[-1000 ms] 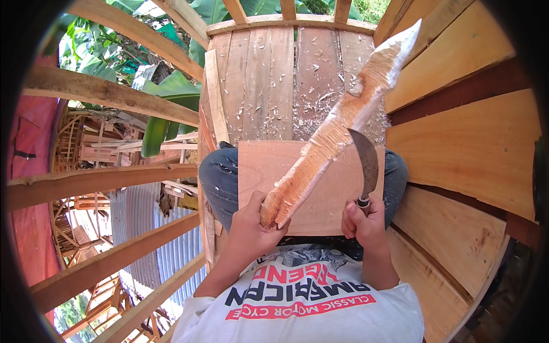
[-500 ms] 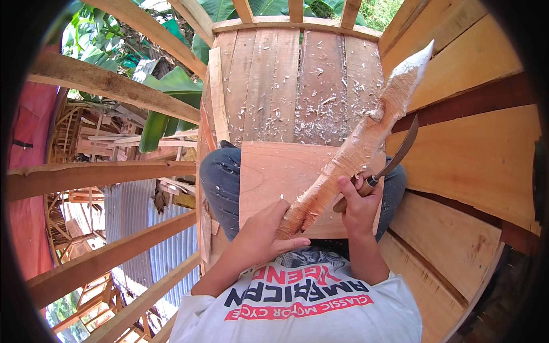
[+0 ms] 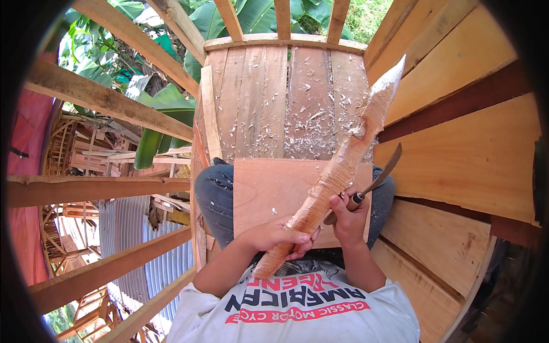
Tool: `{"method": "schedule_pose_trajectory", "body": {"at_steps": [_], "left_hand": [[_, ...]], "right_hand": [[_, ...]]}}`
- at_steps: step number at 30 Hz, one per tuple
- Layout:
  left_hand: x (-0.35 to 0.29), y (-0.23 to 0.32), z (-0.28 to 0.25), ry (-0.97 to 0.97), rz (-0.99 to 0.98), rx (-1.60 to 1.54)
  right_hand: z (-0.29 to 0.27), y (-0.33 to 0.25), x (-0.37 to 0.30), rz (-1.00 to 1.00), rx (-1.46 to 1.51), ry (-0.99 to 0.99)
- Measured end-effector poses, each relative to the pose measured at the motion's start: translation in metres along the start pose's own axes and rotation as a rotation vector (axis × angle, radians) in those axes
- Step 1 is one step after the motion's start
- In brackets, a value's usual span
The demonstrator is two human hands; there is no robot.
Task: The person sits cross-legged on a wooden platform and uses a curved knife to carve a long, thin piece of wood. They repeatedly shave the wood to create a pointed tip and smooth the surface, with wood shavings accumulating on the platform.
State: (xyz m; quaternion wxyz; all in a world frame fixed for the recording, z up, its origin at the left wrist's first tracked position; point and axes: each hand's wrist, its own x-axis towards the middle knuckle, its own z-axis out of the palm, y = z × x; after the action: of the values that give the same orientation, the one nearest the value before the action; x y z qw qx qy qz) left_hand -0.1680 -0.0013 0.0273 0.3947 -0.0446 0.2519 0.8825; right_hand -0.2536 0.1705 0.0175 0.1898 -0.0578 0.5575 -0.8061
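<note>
A long, rough piece of wood (image 3: 343, 163) slants across my lap, its pale whittled point at the upper right and its lower end against my shirt. My left hand (image 3: 284, 237) is wrapped round it near that lower end. In my right hand (image 3: 349, 220) is the handle of a curved knife (image 3: 385, 170), its blade pointing up and right, beside the wood and apart from it. The thumb of that hand lies close against the wood; whether it presses on it I cannot tell. Under the wood, a flat board (image 3: 269, 188) rests across my legs.
Pale shavings (image 3: 311, 123) litter the plank floor (image 3: 269, 86) ahead. A loose strip of wood (image 3: 210, 114) lies along its left side. Slatted rails (image 3: 103, 183) run on the left, with corrugated metal sheets (image 3: 171, 263) beyond. Wide planks (image 3: 457, 160) wall the right side.
The piece of wood has slid down toward my body, its lower end now on my shirt. My left hand has shifted its grip further up it. The knife stays in my right hand.
</note>
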Motion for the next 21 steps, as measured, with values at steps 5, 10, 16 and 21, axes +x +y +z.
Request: {"method": "schedule_pose_trajectory", "body": {"at_steps": [5, 10, 16, 21], "left_hand": [[-0.008, 0.008, 0.01, 0.436, 0.218, 0.73], [-0.023, 0.027, 0.03, 0.705, 0.168, 0.926], [-0.025, 0.031, 0.034, 0.793, 0.178, 1.048], [-0.026, 0.023, 0.029, 0.814, 0.251, 1.068]], "right_hand": [[-0.009, -0.005, 0.01, 0.022, -0.067, 0.009], [-0.022, -0.01, 0.01, 0.151, -0.2, -0.095], [-0.026, -0.006, 0.007, -0.039, -0.605, -0.083], [-0.024, -0.013, 0.009, -0.114, -0.762, -0.122]]}}
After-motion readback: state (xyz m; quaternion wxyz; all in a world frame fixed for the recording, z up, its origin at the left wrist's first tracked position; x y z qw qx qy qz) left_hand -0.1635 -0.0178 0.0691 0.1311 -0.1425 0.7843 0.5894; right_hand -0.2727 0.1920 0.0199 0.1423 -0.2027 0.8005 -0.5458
